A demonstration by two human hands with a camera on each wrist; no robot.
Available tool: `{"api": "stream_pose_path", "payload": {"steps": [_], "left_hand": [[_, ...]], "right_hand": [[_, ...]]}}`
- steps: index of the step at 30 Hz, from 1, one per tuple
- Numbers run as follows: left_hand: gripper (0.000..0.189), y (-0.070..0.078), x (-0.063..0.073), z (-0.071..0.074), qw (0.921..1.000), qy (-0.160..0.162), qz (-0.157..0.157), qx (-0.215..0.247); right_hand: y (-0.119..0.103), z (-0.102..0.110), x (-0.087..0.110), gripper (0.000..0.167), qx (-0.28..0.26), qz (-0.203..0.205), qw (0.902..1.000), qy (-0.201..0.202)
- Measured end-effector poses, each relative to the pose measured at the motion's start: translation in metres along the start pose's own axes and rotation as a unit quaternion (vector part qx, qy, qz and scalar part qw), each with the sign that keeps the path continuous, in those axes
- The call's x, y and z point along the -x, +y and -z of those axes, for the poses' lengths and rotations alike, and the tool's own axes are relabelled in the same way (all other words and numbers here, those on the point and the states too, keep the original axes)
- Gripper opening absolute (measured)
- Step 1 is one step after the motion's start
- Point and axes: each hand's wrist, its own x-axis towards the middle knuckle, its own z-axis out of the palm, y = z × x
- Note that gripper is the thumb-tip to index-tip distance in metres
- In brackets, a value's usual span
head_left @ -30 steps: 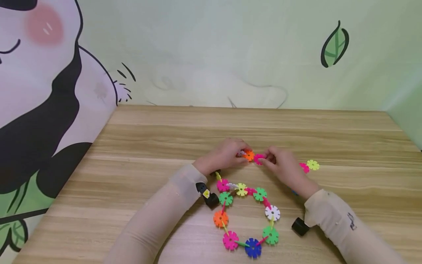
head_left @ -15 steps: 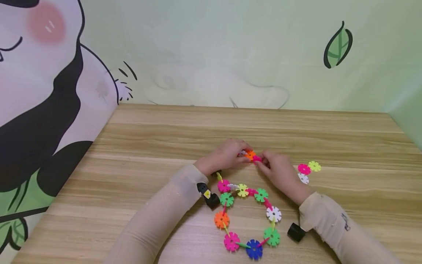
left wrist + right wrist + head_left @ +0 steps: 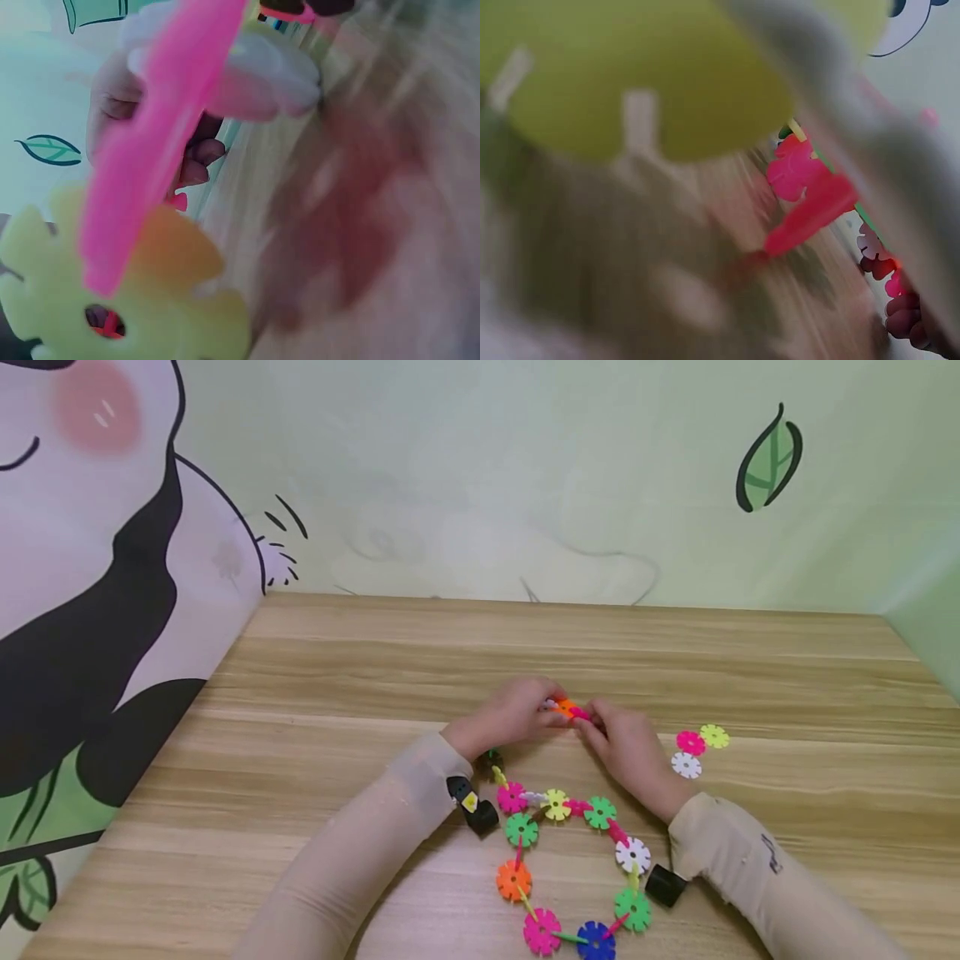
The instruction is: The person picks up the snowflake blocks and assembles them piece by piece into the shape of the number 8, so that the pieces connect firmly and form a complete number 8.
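Toothed plastic discs are linked into a colourful chain (image 3: 557, 804) that loops on the table, and its upper left end runs up under my left hand (image 3: 513, 718). That hand pinches the chain near an orange disc (image 3: 564, 708), with a bit of white disc (image 3: 550, 704) showing by its fingertips. Between the thumb and finger of my right hand (image 3: 630, 747) is a pink disc (image 3: 581, 713), which meets the orange one at its edge. In the left wrist view a yellow disc (image 3: 172, 300) and a pink disc (image 3: 157, 150) stand close to the camera.
Loose pink (image 3: 691, 742), yellow (image 3: 715, 736) and white (image 3: 686, 765) discs lie to the right of my right hand. Black wrist-camera mounts (image 3: 665, 885) sit close to the loop. A painted wall (image 3: 465, 485) rises behind the wooden table (image 3: 360, 660).
My right hand has moved left, bringing the pink disc against the orange one. The loose white disc has come into view. The loop has shifted down and slightly right in the head view.
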Motion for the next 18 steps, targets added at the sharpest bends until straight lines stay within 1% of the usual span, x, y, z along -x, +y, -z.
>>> {"api": "stream_pose_path", "payload": {"steps": [5, 10, 14, 18], "left_hand": [[0.031, 0.0005, -0.0001, 0.0010, 0.9998, 0.004, 0.016, 0.013], [0.032, -0.0018, -0.0014, 0.0004, 0.9998, 0.006, 0.021, 0.002], [0.033, -0.0059, -0.0025, -0.0004, 0.9996, 0.012, 0.013, -0.023], [0.041, -0.0091, -0.0023, -0.0002, 0.9988, 0.019, -0.007, -0.044]], "right_hand": [[0.0014, 0.0004, -0.0019, 0.013, -0.014, -0.014, 0.9997, -0.010], [0.0037, 0.0017, -0.0040, 0.011, -0.033, -0.030, 0.9987, -0.025], [0.0055, 0.0030, -0.0056, 0.009, -0.046, -0.035, 0.9978, -0.032], [0.0065, 0.0044, -0.0060, 0.009, -0.048, -0.035, 0.9974, -0.040]]}}
